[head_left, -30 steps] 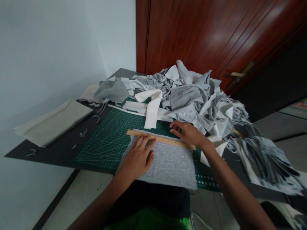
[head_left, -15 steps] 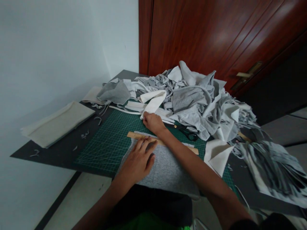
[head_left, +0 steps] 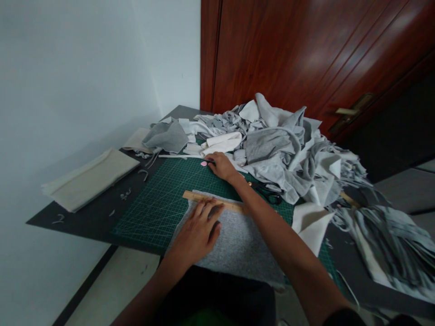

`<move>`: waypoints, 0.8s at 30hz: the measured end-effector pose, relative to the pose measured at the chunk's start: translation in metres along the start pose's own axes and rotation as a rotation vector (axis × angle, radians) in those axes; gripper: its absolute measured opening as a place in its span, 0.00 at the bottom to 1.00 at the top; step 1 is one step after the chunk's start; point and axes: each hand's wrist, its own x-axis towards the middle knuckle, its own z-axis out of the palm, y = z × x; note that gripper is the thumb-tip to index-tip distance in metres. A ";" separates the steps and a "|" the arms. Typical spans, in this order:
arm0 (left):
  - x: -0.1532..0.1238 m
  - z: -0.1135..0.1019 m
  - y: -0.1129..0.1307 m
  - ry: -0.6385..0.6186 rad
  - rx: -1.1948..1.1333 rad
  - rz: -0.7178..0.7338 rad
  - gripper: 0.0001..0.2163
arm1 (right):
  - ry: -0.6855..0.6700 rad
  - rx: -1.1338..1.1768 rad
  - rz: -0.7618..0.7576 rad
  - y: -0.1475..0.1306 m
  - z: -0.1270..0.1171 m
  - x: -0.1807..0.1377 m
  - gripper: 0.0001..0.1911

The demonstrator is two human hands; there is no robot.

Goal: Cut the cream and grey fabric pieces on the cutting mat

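Green gridded cutting mat [head_left: 152, 203]: it lies on the dark tabletop [head_left: 91, 222], and I place everything else from it.
Grey knit fabric rectangle [head_left: 238, 246]: spread flat on the mat's near part, with its near edge hanging past the mat.
Long wooden ruler [head_left: 207, 200]: laid along the fabric's far edge, over the middle of the mat.
Left hand [head_left: 197, 233]: flat with fingers spread, palm on the fabric and fingertips on the ruler, gripping nothing.
Right hand [head_left: 222, 166]: reached across to the mat's far edge, fingers drawn together at a small pink flat piece [head_left: 204, 163]. I cannot tell whether they have pinched it.
Black-handled scissors [head_left: 270, 194]: on the mat's right part, just beyond the right forearm.
Heap of grey and white fabric scraps [head_left: 288, 145]: beyond the mat and to its right, spilling onto it.
Folded cream cloth [head_left: 88, 179]: left of the mat, well apart.
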 end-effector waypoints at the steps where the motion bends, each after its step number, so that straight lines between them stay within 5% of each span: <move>1: 0.000 0.000 0.000 0.000 0.000 -0.003 0.21 | -0.002 -0.011 0.007 -0.004 0.002 0.000 0.12; 7: 0.001 -0.003 0.002 -0.008 0.005 0.001 0.22 | -0.033 -0.037 0.048 -0.025 0.012 0.006 0.11; 14: 0.002 -0.004 0.001 -0.011 0.001 0.006 0.21 | -0.137 0.087 0.025 -0.010 0.002 0.004 0.11; 20: 0.002 -0.002 0.001 -0.002 0.006 0.017 0.21 | -0.155 0.268 -0.060 -0.004 -0.026 -0.024 0.01; 24: 0.001 -0.001 0.001 -0.008 0.021 0.009 0.23 | -0.116 0.380 -0.043 0.008 -0.061 -0.062 0.06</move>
